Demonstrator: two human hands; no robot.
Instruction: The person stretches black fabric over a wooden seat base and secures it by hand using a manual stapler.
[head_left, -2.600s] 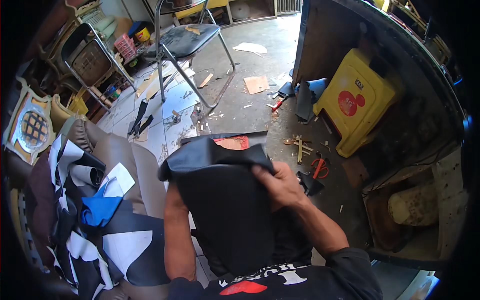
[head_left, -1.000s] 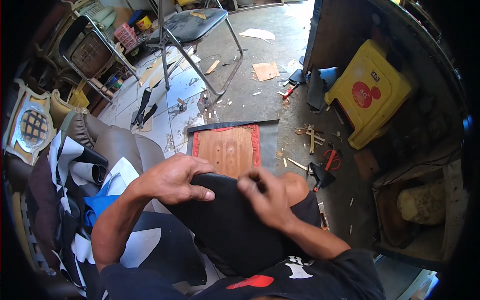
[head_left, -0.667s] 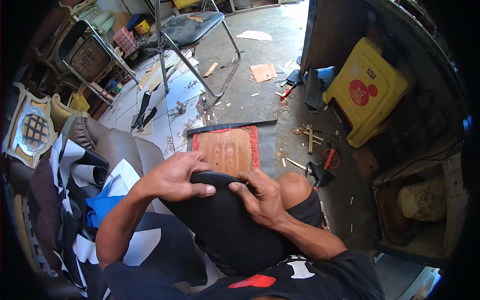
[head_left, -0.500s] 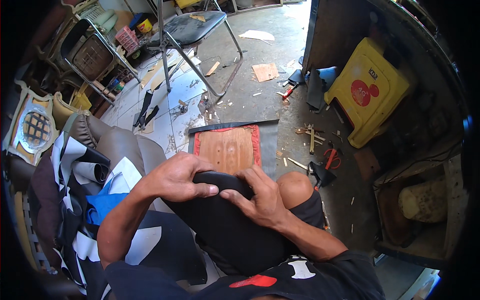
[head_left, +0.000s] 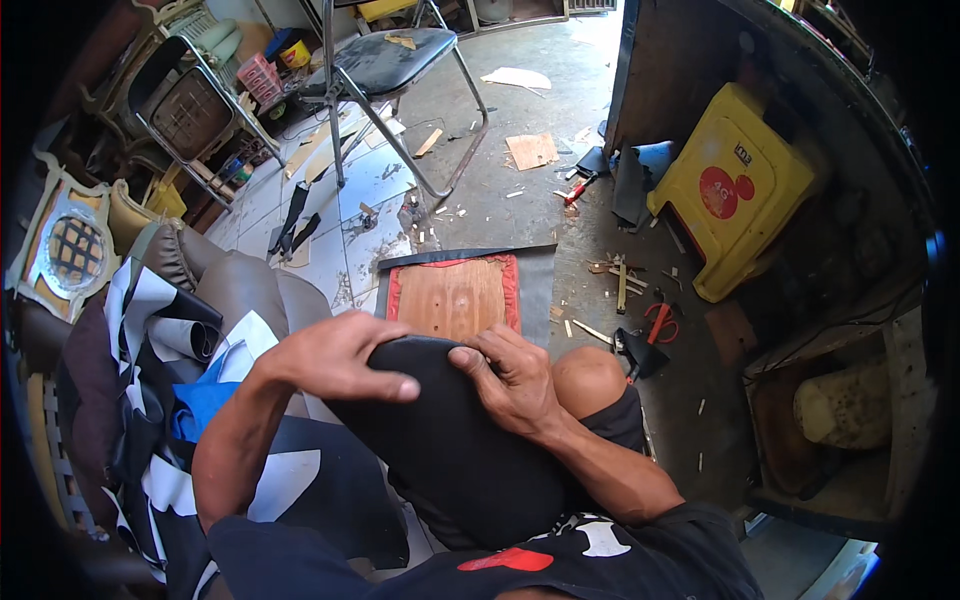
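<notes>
A black covered cushion (head_left: 425, 420), smooth with a rounded far edge, leans up from my lap. My left hand (head_left: 335, 362) holds its far left corner, with the fingers hidden behind the edge and the thumb stretched across the face. At the far right corner, my right hand (head_left: 515, 380) grips the edge, its fingers bent over and the thumb pressing near the rim. Just beyond lies a wooden panel (head_left: 452, 297) with red cloth along its borders, on a sheet of dark upholstery material (head_left: 538, 290).
Red-handled scissors (head_left: 661, 322) and wood scraps (head_left: 622, 280) lie on the floor to the right. A yellow plastic stool (head_left: 740, 190) rests on its side beyond. Folded material (head_left: 185, 340) is heaped at my left. A black-seated metal chair (head_left: 385, 60) stands ahead.
My left thumb has moved slightly left and its hand has shifted a little along the edge. My right thumb has moved up toward the rim, and more of the cushion's top edge shows.
</notes>
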